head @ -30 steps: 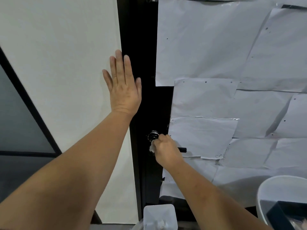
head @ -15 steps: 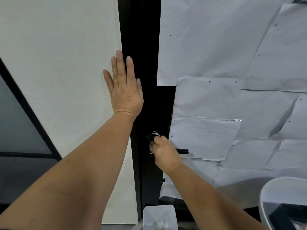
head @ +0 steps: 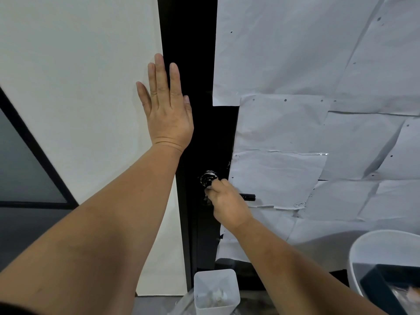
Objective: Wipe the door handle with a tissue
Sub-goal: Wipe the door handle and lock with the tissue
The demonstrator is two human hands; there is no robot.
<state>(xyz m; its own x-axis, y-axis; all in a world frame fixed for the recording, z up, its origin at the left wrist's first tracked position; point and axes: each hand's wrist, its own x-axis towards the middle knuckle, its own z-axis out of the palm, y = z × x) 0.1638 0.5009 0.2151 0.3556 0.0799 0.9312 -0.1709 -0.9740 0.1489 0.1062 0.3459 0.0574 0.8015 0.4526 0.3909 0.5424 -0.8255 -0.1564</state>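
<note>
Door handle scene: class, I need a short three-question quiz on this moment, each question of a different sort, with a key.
1. True or false: the left hand grips the door handle.
2. Which hand is at the handle? A) left B) right C) both
3. Fill in: the white bin on the floor stands directly ____ the handle in the picture.

Key
1. False: it lies flat, fingers straight, across the edge of the white wall and the black door frame.
2. B: the right hand is curled at the handle; the tissue is mostly hidden.
3. below
</note>
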